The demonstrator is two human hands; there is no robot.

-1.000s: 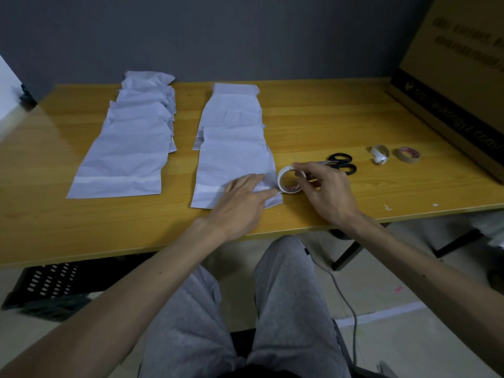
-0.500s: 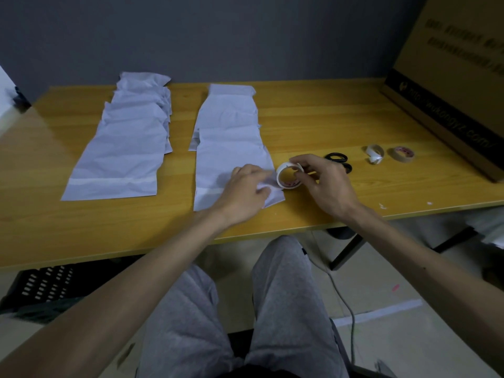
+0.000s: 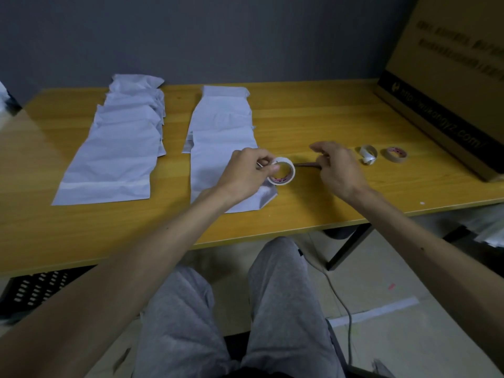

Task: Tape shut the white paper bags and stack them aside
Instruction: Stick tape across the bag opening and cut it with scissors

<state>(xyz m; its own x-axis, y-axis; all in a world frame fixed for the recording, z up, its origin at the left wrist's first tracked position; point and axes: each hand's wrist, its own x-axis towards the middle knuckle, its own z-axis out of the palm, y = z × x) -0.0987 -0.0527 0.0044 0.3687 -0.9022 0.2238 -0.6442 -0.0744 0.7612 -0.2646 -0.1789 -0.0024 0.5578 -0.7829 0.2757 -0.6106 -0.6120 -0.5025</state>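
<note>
You're facing a dark grey wall point(image 3: 245, 36) behind a yellow wooden table point(image 3: 313, 118), with a big cardboard box point(image 3: 450, 64) standing at its right end. Below you: pale floor point(image 3: 409, 268), a black slotted crate point(image 3: 35, 290) on the left, a grey cable point(image 3: 346, 309) trailing.

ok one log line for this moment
left hand: holds tape roll over front bag | right hand: curled on scissors | second bag pile: left on table
</note>
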